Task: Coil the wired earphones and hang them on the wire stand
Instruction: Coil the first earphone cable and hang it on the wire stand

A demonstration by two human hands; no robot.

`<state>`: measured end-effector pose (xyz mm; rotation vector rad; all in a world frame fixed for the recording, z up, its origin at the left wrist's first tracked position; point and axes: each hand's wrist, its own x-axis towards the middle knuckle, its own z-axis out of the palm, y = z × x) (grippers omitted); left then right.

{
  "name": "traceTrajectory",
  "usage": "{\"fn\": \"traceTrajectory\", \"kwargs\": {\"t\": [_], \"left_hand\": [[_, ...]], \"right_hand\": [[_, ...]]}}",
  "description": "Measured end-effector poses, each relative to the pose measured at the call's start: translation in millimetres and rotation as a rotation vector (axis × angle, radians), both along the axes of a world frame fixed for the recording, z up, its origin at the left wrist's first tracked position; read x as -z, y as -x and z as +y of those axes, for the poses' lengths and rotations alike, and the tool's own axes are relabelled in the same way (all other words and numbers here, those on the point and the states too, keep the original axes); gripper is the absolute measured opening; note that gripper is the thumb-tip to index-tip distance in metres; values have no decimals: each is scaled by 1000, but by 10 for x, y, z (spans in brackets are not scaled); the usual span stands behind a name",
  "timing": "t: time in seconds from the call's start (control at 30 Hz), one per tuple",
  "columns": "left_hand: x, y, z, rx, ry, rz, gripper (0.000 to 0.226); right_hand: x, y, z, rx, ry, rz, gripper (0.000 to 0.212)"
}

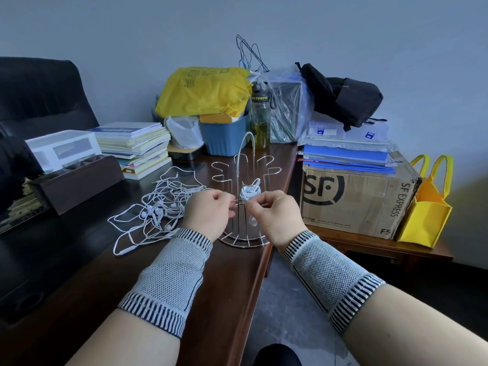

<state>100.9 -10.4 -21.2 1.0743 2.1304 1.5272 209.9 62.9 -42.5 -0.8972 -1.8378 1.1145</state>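
Both hands' fingers (252, 204) pinch coiled earphones (249, 192).

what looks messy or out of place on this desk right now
The loose white earphones lie in a tangled heap on the desk, left of the wire stand. Both hands hold one coiled bundle in front of the stand. The stand itself stands upright and looks undamaged.

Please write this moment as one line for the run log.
step: coiling | coiled earphones: held by both hands, before wire stand | left hand, right hand: pinching | tangled earphones: on desk
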Motion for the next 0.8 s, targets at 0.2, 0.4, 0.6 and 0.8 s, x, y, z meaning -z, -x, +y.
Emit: {"fn": "traceTrajectory", "kwargs": {"t": [0.2, 0.4, 0.6, 0.8], "left_hand": [[-19, -76, 74, 96, -21, -241, 29], [63, -135, 127, 80, -103, -318, 14], [143, -161, 168, 98, -144, -318, 12], [172, -148, 190, 71, -175, -275, 12]], "right_hand": [[45, -33, 25, -59, 31, 23, 14], [14, -92, 13, -19, 33, 51, 17], [63, -40, -35, 175, -13, 78, 16], [128, 8, -116, 185, 58, 115, 10]]}}
